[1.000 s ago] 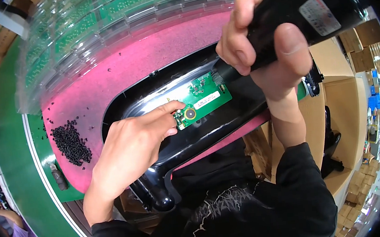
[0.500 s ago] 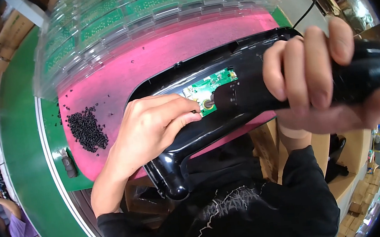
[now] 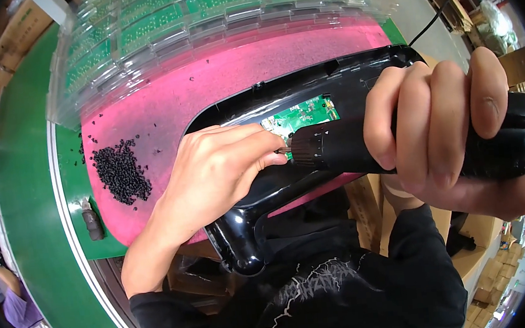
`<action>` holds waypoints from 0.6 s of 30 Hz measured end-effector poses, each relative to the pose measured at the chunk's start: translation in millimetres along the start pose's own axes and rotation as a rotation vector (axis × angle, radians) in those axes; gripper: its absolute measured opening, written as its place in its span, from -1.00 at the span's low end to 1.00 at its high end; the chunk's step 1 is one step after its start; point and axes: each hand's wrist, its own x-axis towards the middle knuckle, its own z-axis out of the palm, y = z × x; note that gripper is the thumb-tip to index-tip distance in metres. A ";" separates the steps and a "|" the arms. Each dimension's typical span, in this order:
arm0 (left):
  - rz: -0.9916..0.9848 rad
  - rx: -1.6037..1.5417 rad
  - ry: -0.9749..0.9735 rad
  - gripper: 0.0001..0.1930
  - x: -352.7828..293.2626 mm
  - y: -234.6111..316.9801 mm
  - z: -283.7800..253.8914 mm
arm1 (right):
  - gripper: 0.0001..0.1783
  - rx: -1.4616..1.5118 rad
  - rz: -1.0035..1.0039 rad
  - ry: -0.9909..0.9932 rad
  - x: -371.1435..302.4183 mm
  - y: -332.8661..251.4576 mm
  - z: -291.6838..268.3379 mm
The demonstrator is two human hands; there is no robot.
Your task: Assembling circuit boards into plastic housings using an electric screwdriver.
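Glossy black plastic housing [image 3: 259, 196] on pink mat [image 3: 204, 87], green circuit board [image 3: 302, 113] inside | left hand [image 3: 213, 175] pinching at driver tip | right hand [image 3: 442, 127] wrapped around electric screwdriver [image 3: 349, 146] | rigid, probably light, slippery; board fragile, so grip shell edges.

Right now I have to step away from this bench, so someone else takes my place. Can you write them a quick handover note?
Right hand: gripping the black electric screwdriver, tip at the green circuit board.
Left hand: fingertips pinched at the driver tip, resting on the black plastic housing.
Housing lies on the pink foam mat; pile of small black screws left of it.
Done: board seated in housing.
Left: whether this screw is tight cannot be told.
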 end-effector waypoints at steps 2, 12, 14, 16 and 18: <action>0.014 0.009 -0.011 -0.86 2.9 1.1 -0.2 | -0.38 -0.021 0.030 -0.007 0.6 -5.7 1.3; -0.022 0.074 -0.048 -0.85 3.3 2.0 -0.4 | -0.35 -0.095 0.355 -0.079 9.9 -22.9 -5.7; -0.047 0.099 -0.050 -0.85 3.4 2.4 0.7 | -0.33 -0.130 0.377 -0.042 8.8 -17.5 0.2; -0.132 0.143 -0.087 -0.89 0.7 -0.5 3.5 | -0.31 -0.191 0.423 0.028 7.3 -11.2 4.7; -0.166 0.166 -0.092 -0.89 -0.5 1.8 1.9 | -0.27 -0.246 0.471 0.095 5.1 -4.4 8.0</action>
